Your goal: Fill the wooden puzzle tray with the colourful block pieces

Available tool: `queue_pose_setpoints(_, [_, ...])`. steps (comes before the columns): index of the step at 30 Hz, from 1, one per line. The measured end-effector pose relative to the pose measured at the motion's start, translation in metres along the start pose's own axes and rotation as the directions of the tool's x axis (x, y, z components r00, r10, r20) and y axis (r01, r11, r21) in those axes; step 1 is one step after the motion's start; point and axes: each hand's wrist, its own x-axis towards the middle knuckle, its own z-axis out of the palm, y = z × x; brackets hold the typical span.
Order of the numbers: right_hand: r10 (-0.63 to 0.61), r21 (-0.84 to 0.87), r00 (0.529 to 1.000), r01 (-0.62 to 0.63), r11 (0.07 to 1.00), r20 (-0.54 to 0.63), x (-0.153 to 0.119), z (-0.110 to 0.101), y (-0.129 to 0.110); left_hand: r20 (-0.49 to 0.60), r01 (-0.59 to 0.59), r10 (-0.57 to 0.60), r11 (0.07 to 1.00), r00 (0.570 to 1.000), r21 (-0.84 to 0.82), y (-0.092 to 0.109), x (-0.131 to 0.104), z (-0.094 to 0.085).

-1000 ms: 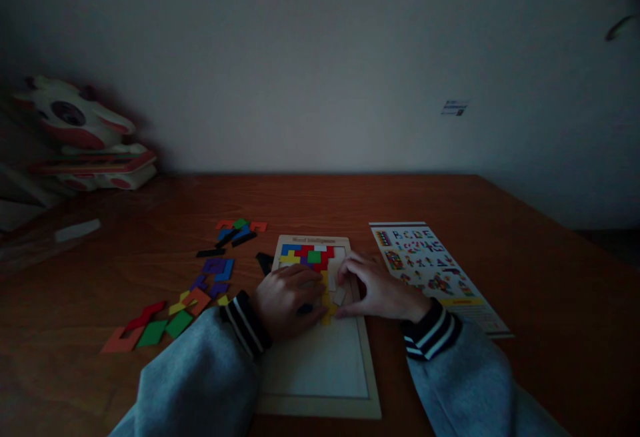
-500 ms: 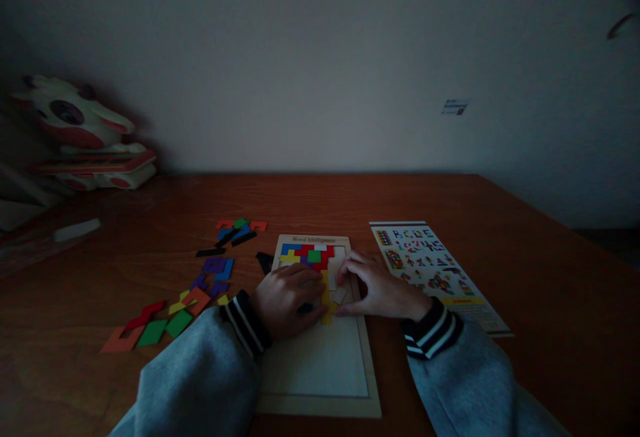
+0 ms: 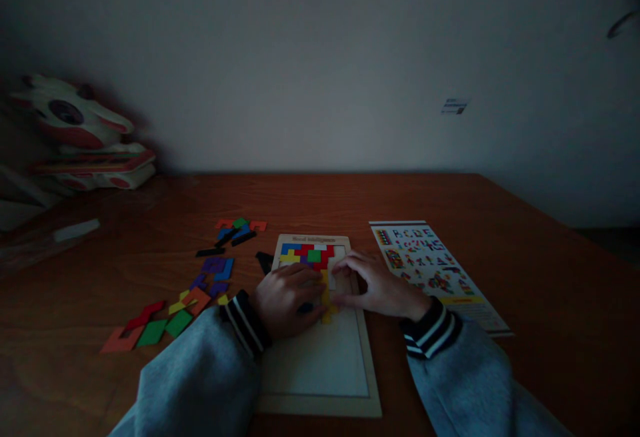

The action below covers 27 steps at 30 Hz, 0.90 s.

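Note:
A wooden puzzle board (image 3: 320, 383) lies on the table, with coloured pieces fitted together in its upper part, among them a green piece (image 3: 314, 256). My left hand (image 3: 289, 298) rests over the board's left side, fingers curled across the pieces; a dark piece (image 3: 305, 307) shows under it. On the right side of the board, my right hand (image 3: 377, 287) has thumb and fingers apart, its fingertips beside the yellow pieces (image 3: 326, 287). Nothing can be seen between its fingers. What lies beneath my left fingers is hidden.
Loose coloured pieces (image 3: 153, 332) are scattered left of the board. A printed pattern sheet (image 3: 435, 270) lies to the right. At the far left stand a cow-shaped toy (image 3: 95, 137) and a pale strip (image 3: 77, 230). A wall (image 3: 320, 90) rises behind the table (image 3: 320, 200).
The fingers of my right hand have shifted slightly left over the board. My left hand has stayed in place.

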Motion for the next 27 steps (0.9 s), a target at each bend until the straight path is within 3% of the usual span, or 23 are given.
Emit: queue_pose_setpoints(27, [-0.002, -0.017, 1.000, 0.002, 1.000, -0.030, 0.0014, 0.0025, 0.0010, -0.007, 0.009, -0.009, 1.000, 1.000, -0.013, -0.0003, -0.0011, 0.0015])
